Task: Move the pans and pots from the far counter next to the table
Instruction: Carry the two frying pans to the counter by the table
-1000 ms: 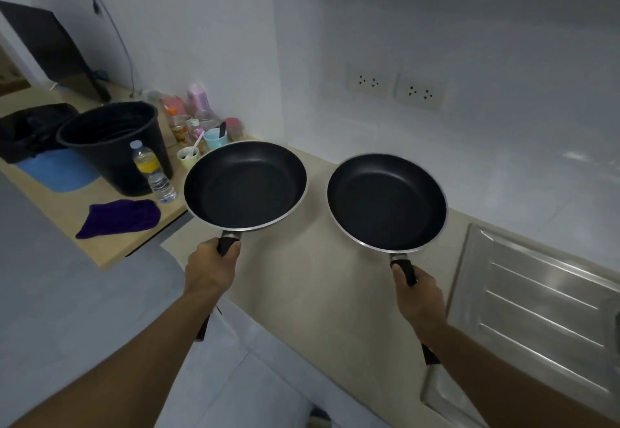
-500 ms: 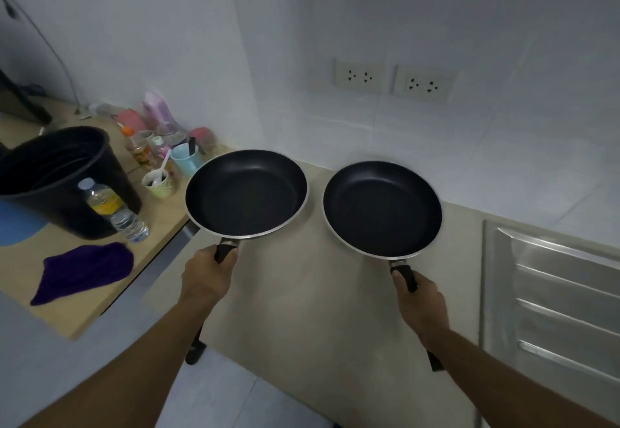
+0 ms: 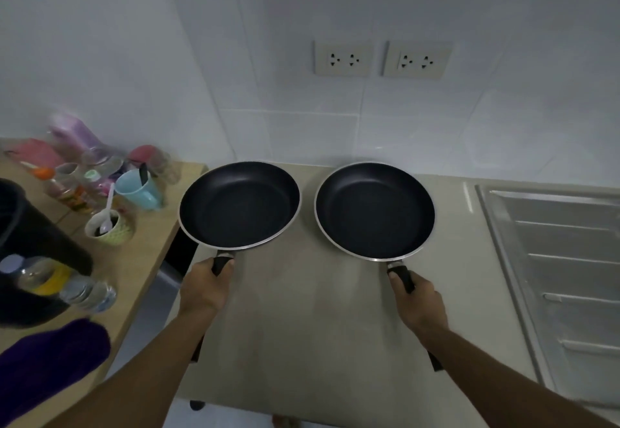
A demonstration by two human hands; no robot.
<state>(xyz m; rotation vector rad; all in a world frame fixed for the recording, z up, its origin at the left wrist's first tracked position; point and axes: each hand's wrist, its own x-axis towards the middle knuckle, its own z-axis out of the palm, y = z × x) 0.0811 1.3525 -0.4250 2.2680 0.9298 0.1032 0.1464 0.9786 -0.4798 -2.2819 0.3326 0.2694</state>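
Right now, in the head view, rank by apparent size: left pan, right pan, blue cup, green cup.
1. Left pan and right pan: look alike, tied.
2. Blue cup.
3. Green cup: only slightly smaller and nearer the camera, so unsure.

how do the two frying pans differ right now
The left pan is held by the left hand and overhangs the gap beside the wooden table; the right pan, held by the right hand, sits fully over the beige counter. Both are black, silver-rimmed, empty and level.
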